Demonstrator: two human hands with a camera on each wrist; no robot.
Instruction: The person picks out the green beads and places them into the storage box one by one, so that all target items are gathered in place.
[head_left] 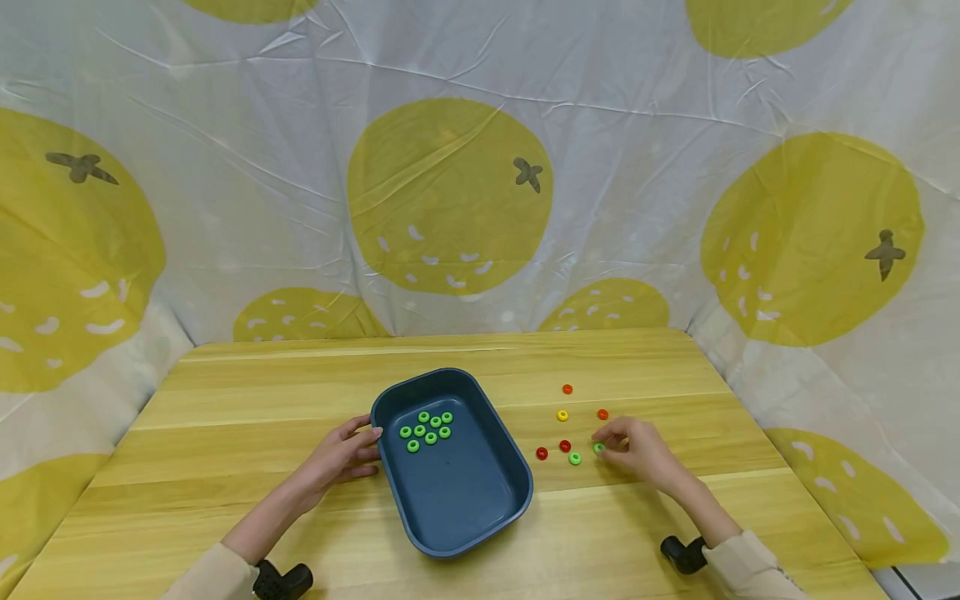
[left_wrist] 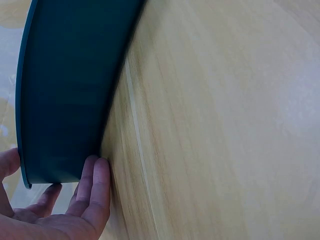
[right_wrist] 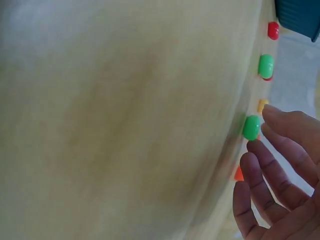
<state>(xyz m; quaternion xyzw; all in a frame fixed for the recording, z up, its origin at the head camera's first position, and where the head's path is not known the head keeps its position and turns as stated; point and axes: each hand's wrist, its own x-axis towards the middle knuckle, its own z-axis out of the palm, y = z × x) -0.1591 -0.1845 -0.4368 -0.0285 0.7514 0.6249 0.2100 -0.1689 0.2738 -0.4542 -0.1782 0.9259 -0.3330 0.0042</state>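
A dark blue rectangular tray (head_left: 480, 500) sits on the table, holding several green rings (head_left: 420, 431) in its far half. At its left side, my left hand (head_left: 341, 457) holds the edge, thumb on the rim and fingers against the outer wall, as the left wrist view shows up close. My right hand (head_left: 637, 450) is over the table to the right, its thumb and fingers slightly bent around a green ring (right_wrist: 251, 127) without a visible pinch. Another green ring (head_left: 574, 458) lies a little to the left of that hand.
Between tray and right hand lie two red rings (head_left: 542, 453), with a yellow ring (head_left: 562, 415) and two orange rings (head_left: 567, 389) farther back. The wooden table (head_left: 270, 383) ends at a fruit-patterned cloth (head_left: 450, 67) behind.
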